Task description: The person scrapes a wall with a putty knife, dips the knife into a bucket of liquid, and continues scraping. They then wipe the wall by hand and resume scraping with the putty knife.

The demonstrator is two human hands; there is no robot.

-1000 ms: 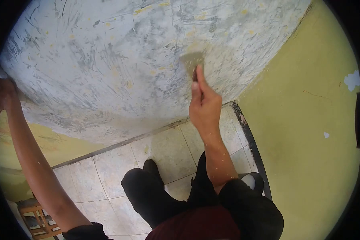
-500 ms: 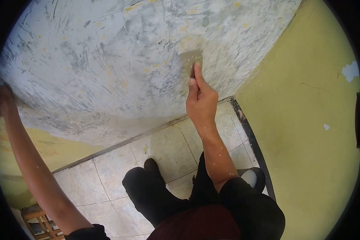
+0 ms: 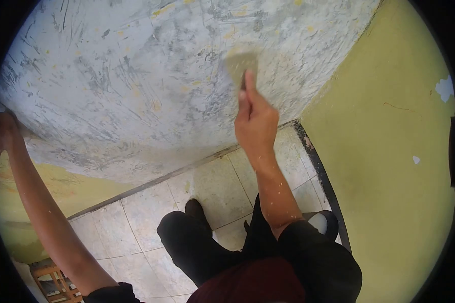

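Gripping: right hand [image 3: 257, 116], clenched round scraper [image 3: 242, 63] handle
Scraper axis: extends from fist, blade outermost
Left hand [image 3: 0, 132]: well left of scraper; grip not discernible

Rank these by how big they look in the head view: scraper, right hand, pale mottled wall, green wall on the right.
Largest to smallest:
1. Pale mottled wall
2. Green wall on the right
3. Right hand
4. Scraper, judged by its visible part, which is blurred
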